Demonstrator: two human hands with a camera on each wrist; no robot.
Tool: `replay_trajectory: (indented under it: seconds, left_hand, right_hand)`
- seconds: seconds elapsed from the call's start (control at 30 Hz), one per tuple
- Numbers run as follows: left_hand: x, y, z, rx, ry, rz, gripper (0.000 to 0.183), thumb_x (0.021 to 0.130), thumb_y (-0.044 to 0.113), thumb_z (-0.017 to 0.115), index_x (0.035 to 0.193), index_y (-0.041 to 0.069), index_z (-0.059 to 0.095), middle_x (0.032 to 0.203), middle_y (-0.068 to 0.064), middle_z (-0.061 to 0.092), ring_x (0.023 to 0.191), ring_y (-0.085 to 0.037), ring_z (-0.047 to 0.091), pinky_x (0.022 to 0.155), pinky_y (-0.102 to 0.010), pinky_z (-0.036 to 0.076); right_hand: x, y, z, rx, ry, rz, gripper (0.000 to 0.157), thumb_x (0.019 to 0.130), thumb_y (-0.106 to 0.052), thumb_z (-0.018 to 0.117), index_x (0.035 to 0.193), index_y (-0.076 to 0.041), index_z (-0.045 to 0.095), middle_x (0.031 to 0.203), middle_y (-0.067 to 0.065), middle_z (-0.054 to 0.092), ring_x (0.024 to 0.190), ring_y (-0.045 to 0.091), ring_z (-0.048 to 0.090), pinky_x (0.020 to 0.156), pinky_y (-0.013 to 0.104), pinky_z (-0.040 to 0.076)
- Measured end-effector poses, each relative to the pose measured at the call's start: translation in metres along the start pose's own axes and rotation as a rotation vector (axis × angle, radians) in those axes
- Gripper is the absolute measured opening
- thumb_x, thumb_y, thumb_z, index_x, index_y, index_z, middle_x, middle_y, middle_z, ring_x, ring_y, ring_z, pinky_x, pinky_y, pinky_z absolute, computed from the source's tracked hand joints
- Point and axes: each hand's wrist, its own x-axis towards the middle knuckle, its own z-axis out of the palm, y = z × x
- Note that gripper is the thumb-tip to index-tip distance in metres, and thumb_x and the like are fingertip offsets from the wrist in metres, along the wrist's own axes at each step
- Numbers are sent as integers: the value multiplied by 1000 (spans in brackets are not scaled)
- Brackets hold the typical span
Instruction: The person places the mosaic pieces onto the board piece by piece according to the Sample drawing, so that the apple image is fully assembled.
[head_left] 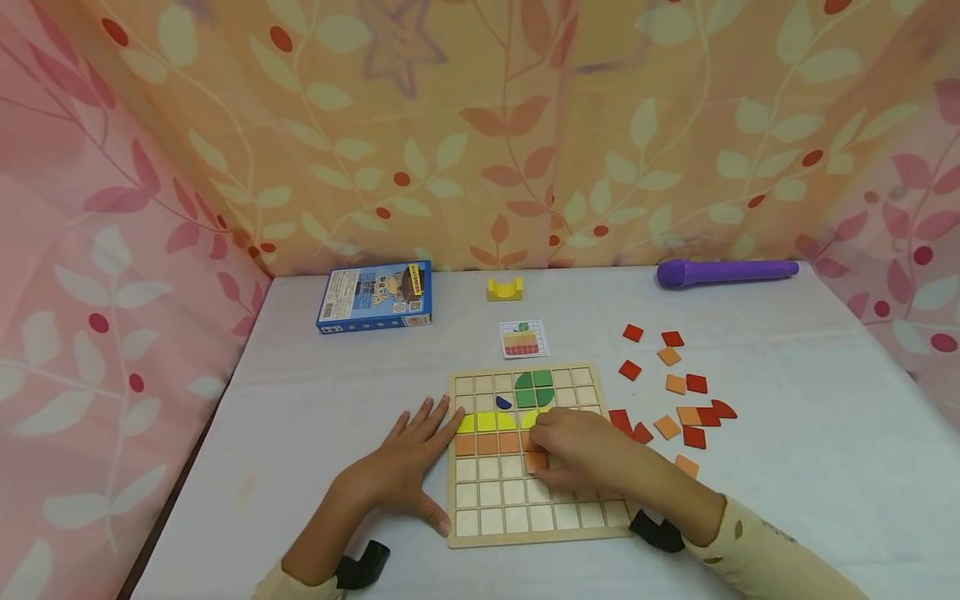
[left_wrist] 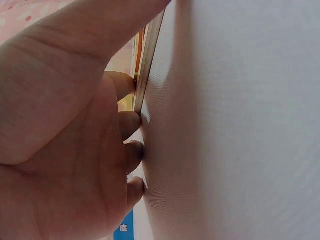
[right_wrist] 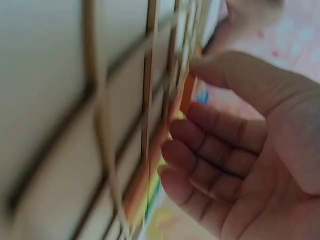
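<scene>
A wooden grid board [head_left: 540, 540] lies on the white table. My left hand [head_left: 401, 462] rests with spread fingers at its left edge, the forefinger and thumb right at the rim; the left wrist view shows fingertips [left_wrist: 134, 155] on the tabletop. Over the middle of the board, my right hand [head_left: 588, 454] pinches an orange square tile [head_left: 535, 463] between thumb and forefinger. In the right wrist view this tile [right_wrist: 188, 92] stands tilted against the grid. Orange tiles [head_left: 487, 443] fill part of one row, below yellow tiles [head_left: 486, 422]. Green pieces [head_left: 534, 389] and a dark blue piece [head_left: 503, 402] sit higher up. My right hand hides some cells.
Loose red tiles [head_left: 630, 370] and orange tiles [head_left: 667, 427] are scattered right of the board. Behind it lie a pattern card [head_left: 523, 339], a yellow block [head_left: 505, 290], a blue box [head_left: 375, 297] and a purple microphone-shaped object [head_left: 727, 273]. Patterned cloth walls [head_left: 480, 150] enclose the table.
</scene>
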Motion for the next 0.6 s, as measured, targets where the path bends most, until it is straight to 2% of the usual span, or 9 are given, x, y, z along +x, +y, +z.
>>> replay_trajectory:
  seconds: [0.23,0.43,0.6]
  left_hand:
    - [1,0,-1,-15,-3,4,141,50,68,89,162,19,18,168,-8,3,152,-32,-4,119,-56,2]
    - [0,-1,-2,-22,-16,18,140,52,67,88,162,18,17,168,-8,2,152,-32,-4,119,-56,1]
    - [0,0,-4,-35,-20,6,139,53,67,88,162,19,18,168,-7,3,152,-31,-5,119,-56,0]
  right_hand:
    - [30,-30,11,-40,-3,-6,21,82,-25,79,75,-16,60,69,-12,44,67,8,46,56,24,40]
    - [50,-50,15,-88,-25,-6,18,83,-27,79,81,-14,67,74,-8,52,71,10,51,56,25,44]
    - [61,-56,16,-123,-20,-1,15,82,-26,80,81,-15,69,76,-6,56,72,12,55,56,24,46]
